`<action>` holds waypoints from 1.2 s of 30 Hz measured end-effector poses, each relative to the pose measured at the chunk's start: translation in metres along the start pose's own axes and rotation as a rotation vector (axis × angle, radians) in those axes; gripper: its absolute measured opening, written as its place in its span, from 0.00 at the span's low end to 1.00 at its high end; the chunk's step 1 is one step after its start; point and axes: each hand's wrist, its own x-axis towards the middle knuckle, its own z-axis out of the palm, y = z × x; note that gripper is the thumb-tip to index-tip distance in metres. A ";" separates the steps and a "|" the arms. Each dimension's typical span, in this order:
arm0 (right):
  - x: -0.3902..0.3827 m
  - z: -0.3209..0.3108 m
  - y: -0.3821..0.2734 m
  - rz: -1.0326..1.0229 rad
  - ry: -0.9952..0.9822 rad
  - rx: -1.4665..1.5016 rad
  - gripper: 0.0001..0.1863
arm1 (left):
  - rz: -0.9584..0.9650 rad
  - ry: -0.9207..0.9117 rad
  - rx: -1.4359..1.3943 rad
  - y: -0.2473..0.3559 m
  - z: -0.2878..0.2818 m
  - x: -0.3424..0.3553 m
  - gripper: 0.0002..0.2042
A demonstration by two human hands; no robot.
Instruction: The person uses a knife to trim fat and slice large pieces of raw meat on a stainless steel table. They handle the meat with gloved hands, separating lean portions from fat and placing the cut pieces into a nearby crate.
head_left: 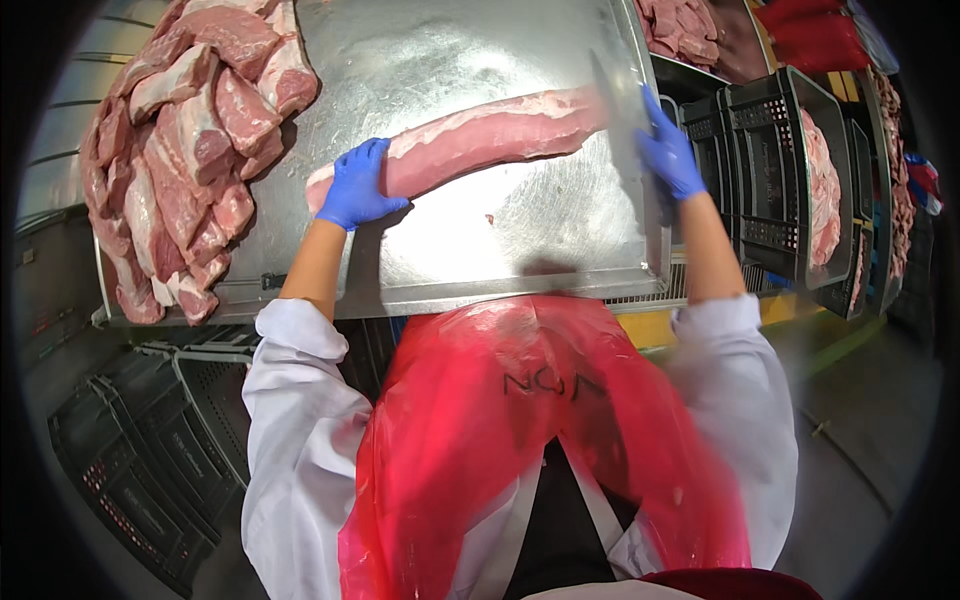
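A long pale-pink pork loin (490, 140) with a whitish fat strip along its far edge lies across the metal table (450, 50). My left hand (358, 187), in a blue glove, presses on the loin's left end with the fingers over it and the thumb along the near side. Past the loin's right end, my right hand (670, 150), gloved in blue too, is closed around a knife (608, 90). Motion smears the blade, and the handle is mostly hidden in the hand. The blade is beside the loin's right tip; whether they touch I cannot tell.
A large heap of pork pieces (195, 150) covers the table's left side. Stacked black crates (770, 160) stand at the right, some holding meat (822, 190). More meat (685, 30) lies in a container at the far right. Other black crates (150, 470) are on the lower left.
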 end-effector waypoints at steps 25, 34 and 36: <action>-0.037 0.119 -0.045 0.365 0.031 0.244 0.40 | 0.232 -0.095 -0.113 0.034 0.002 -0.009 0.40; -0.136 0.016 -0.009 -0.043 0.045 -0.077 0.42 | 0.155 -0.036 -0.157 0.113 -0.010 0.053 0.22; -0.054 0.000 -0.005 -0.066 0.103 -0.037 0.41 | 0.113 0.112 -0.261 0.160 0.008 0.109 0.25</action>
